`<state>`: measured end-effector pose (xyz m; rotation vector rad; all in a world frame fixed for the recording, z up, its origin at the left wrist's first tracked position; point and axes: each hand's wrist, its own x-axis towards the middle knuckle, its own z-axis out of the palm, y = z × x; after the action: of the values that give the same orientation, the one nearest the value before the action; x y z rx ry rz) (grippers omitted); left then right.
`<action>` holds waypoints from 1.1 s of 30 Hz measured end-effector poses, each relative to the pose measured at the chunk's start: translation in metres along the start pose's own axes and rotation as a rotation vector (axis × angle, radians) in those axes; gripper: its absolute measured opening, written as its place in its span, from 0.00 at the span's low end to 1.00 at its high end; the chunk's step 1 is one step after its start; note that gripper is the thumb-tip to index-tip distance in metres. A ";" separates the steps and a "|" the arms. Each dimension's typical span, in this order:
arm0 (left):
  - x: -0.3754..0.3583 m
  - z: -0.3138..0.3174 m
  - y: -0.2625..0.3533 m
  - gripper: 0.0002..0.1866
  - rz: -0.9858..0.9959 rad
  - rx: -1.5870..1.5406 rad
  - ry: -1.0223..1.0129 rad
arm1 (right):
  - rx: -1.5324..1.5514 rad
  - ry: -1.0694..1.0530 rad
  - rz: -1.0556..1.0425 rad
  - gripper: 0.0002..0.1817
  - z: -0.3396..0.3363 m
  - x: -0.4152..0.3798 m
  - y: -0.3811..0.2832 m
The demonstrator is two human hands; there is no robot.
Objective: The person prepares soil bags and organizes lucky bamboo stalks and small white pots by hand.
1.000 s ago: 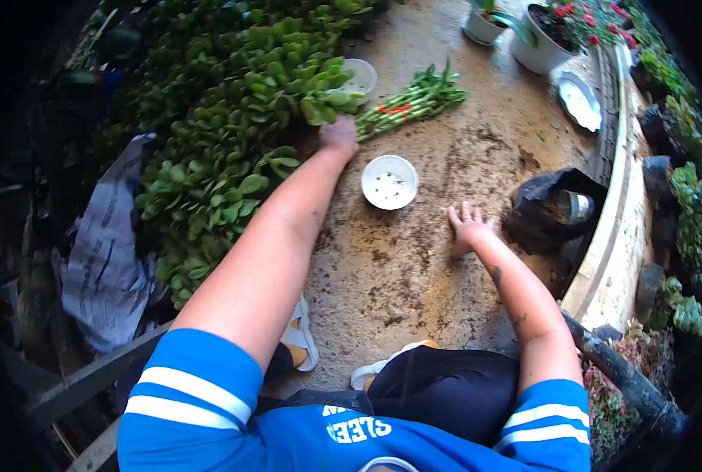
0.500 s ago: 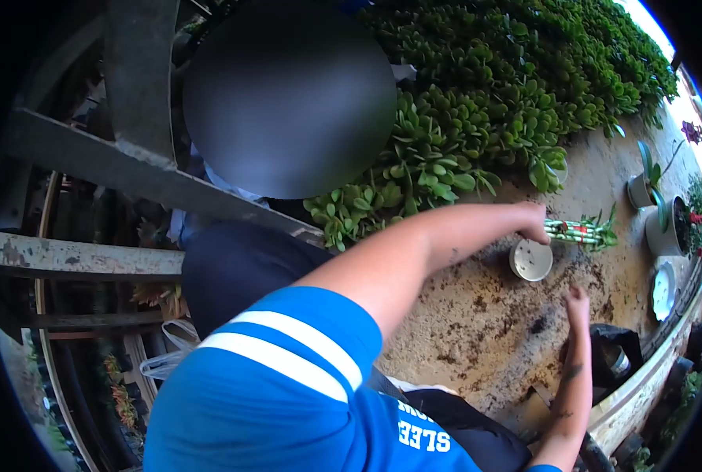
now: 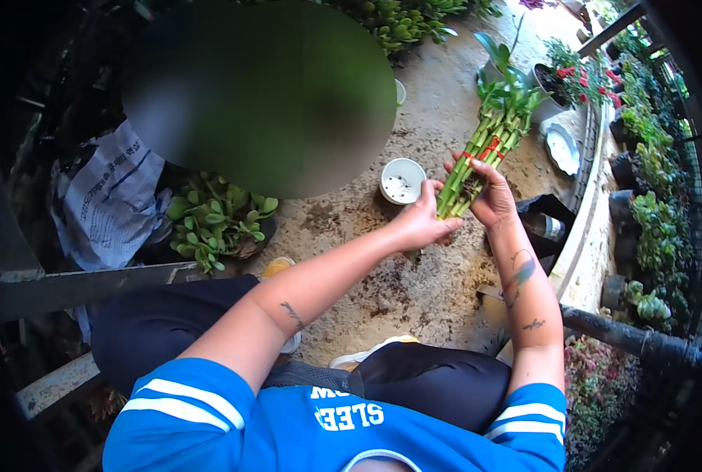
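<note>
While both your hands hold the bundle of green bamboo stalks tied with red bands (image 3: pixel 485 149) upright above the soil-strewn concrete floor (image 3: pixel 414 275), your left hand (image 3: pixel 423 224) and right hand (image 3: pixel 489 193) grip its base; lowering it toward the small white plastic pot (image 3: pixel 403 180) likely calls for steady alignment.

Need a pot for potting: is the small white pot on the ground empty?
Empty: the white pot shows only its bare, holed bottom.
</note>
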<state>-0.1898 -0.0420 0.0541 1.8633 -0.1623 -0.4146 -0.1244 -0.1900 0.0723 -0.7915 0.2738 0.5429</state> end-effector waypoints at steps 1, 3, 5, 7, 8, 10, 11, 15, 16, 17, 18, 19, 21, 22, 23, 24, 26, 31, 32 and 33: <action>-0.001 -0.008 0.006 0.35 -0.015 -0.010 -0.048 | 0.072 -0.081 0.008 0.23 -0.003 -0.004 -0.004; -0.002 -0.023 0.013 0.39 -0.039 -0.003 -0.155 | 0.105 -0.068 -0.072 0.26 -0.004 -0.005 -0.016; -0.006 -0.028 0.012 0.44 0.006 -0.075 -0.181 | 0.015 -0.024 -0.127 0.25 -0.005 -0.002 -0.026; 0.001 -0.043 0.014 0.53 -0.141 -0.223 -0.327 | -0.044 -0.074 -0.108 0.25 0.000 -0.007 -0.027; 0.009 -0.044 0.006 0.51 -0.130 -0.355 -0.343 | -0.070 -0.117 -0.080 0.25 0.008 -0.012 -0.027; 0.007 -0.044 0.017 0.39 -0.138 -0.456 -0.206 | -0.095 -0.157 -0.052 0.25 0.024 -0.019 -0.028; 0.010 -0.044 0.015 0.39 -0.137 -0.456 -0.211 | -0.223 -0.156 -0.068 0.25 0.031 -0.022 -0.030; 0.016 -0.046 0.006 0.19 0.046 -0.312 -0.010 | -1.073 0.116 -0.385 0.25 0.035 -0.027 -0.056; 0.015 -0.050 0.004 0.18 0.087 -0.222 0.122 | -1.312 0.260 -0.425 0.26 0.025 -0.025 -0.064; 0.013 -0.054 0.007 0.17 0.129 -0.131 0.253 | -1.322 0.297 -0.451 0.22 0.025 -0.030 -0.069; 0.011 -0.059 0.011 0.17 0.228 -0.184 0.275 | -1.102 0.246 -0.458 0.19 0.019 -0.030 -0.074; 0.008 -0.063 0.013 0.18 0.324 -0.239 0.297 | -0.884 0.194 -0.460 0.16 0.013 -0.029 -0.078; 0.004 -0.071 0.021 0.17 0.213 -0.262 0.268 | -0.672 0.364 -0.362 0.13 0.016 -0.035 -0.081; 0.005 -0.071 0.020 0.17 0.174 -0.269 0.254 | -0.801 0.253 -0.447 0.14 0.001 -0.029 -0.080; 0.007 -0.072 0.021 0.17 0.139 -0.274 0.244 | -0.928 0.135 -0.535 0.16 0.001 -0.028 -0.079; 0.008 -0.071 0.021 0.17 0.146 -0.273 0.247 | -0.851 0.088 -0.449 0.19 0.001 -0.029 -0.078; 0.004 -0.066 0.019 0.18 0.112 -0.415 0.219 | -0.558 0.147 -0.299 0.22 0.001 -0.032 -0.077; -0.014 -0.059 0.048 0.21 0.079 -0.590 0.106 | -0.445 0.083 -0.281 0.25 0.011 -0.037 -0.074; -0.018 -0.054 0.061 0.21 0.125 -0.634 0.047 | -0.359 0.040 -0.241 0.26 0.010 -0.033 -0.071; -0.019 -0.043 0.070 0.21 0.155 -0.729 -0.017 | -0.271 -0.003 -0.199 0.27 0.012 -0.031 -0.066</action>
<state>-0.1856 -0.0205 0.1359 1.1224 -0.1405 -0.3233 -0.1127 -0.2302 0.1337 -1.0675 0.1169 0.3973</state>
